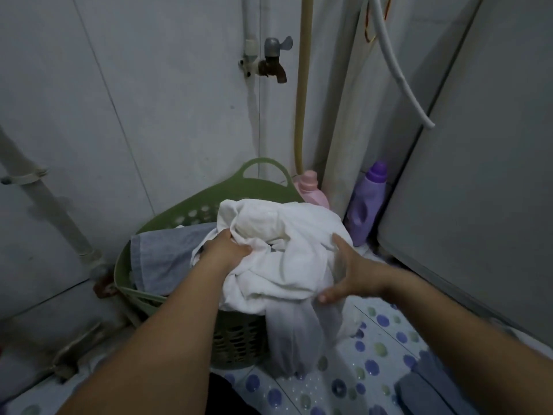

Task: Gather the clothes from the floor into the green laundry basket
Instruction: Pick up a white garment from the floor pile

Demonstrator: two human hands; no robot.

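Note:
A green laundry basket stands in the corner against the wall. A grey-blue garment lies inside it at the left. A bundle of white cloth rests on the basket's top, with one end hanging down over the near side to the floor. My left hand grips the white cloth at its left. My right hand holds its right side, thumb on top and fingers underneath. A grey garment lies on the floor at the lower right.
A tap and pipes sit on the wall above the basket. A pink bottle and a purple bottle stand behind it. A white appliance fills the right side. The floor mat has coloured dots.

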